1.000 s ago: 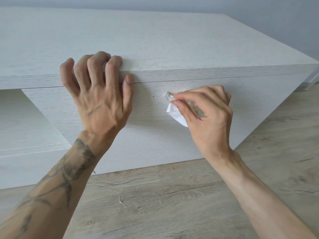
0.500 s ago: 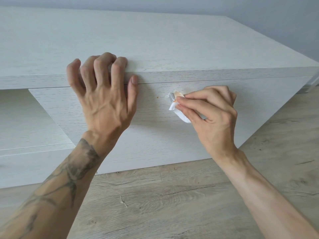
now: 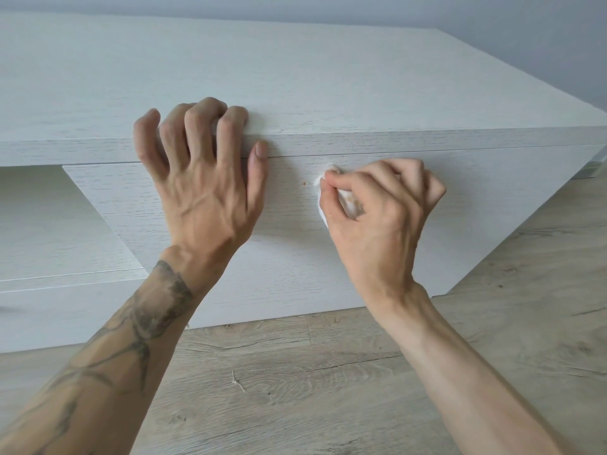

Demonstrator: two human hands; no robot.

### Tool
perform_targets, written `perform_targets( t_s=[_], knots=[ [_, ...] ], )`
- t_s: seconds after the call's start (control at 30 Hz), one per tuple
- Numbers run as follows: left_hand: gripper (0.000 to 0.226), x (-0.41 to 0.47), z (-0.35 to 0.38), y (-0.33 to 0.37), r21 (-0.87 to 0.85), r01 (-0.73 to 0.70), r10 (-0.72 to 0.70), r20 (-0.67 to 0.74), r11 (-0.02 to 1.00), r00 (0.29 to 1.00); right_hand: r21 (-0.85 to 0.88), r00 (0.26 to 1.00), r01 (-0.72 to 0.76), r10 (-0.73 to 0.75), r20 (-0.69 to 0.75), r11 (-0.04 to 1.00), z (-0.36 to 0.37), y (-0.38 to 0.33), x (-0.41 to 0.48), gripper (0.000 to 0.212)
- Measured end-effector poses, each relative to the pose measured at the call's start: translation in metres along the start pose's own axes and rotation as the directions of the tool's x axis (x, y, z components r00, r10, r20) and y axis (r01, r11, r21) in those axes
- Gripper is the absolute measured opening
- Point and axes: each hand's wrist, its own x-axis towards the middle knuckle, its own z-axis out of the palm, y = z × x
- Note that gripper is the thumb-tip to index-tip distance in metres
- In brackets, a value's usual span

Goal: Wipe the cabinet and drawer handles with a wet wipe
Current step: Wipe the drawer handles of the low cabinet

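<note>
A low white wood-grain cabinet (image 3: 295, 77) fills the upper view, with a drawer front (image 3: 492, 198) below its top edge. My right hand (image 3: 377, 218) pinches a crumpled white wet wipe (image 3: 323, 187) against the drawer front, where the small handle lies hidden under wipe and fingers. The wipe carries brownish stains. A small brown speck (image 3: 304, 183) sits on the drawer just left of the wipe. My left hand (image 3: 203, 178) rests on the cabinet's top front edge, fingers curled over the edge and thumb on the drawer front.
An open shelf recess (image 3: 49, 224) lies to the left of the drawer. Light wood-look flooring (image 3: 328, 389) runs below, with a few crumbs near the cabinet base. A grey wall (image 3: 525, 27) stands behind the cabinet.
My right hand has curled tighter and bunched the wipe over the handle, which showed as a grey knob before and is now covered. My left hand stays on the edge.
</note>
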Motion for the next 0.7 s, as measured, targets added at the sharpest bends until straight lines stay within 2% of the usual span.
perform_targets(
  t_s=[0.07, 0.2, 0.37, 0.5, 0.7],
  knots=[
    [0.041, 0.000, 0.000, 0.000, 0.000, 0.004, -0.004, -0.003, 1.000, 1.000, -0.007, 1.000, -0.014, 0.014, -0.006, 1.000, 0.002, -0.002, 0.001, 0.018],
    [0.040, 0.000, 0.001, 0.000, 0.004, 0.008, -0.008, -0.008, 1.000, 1.000, 0.017, 0.999, 0.048, -0.048, 0.003, 0.999, -0.010, 0.009, -0.006, 0.013],
    [0.040, 0.000, 0.003, -0.002, 0.010, -0.002, 0.002, -0.025, 1.000, 1.000, -0.020, 0.999, -0.022, 0.023, 0.027, 1.000, 0.001, -0.002, 0.001, 0.014],
    [0.041, -0.001, 0.003, -0.001, 0.005, -0.001, 0.001, -0.035, 1.000, 0.999, -0.006, 0.999, 0.048, -0.048, 0.015, 0.999, -0.009, 0.008, -0.003, 0.015],
    [0.042, 0.000, 0.002, -0.001, 0.008, -0.001, 0.001, -0.034, 1.000, 0.999, -0.027, 0.999, 0.040, -0.039, 0.034, 0.999, 0.001, 0.004, 0.003, 0.014]
  ],
)
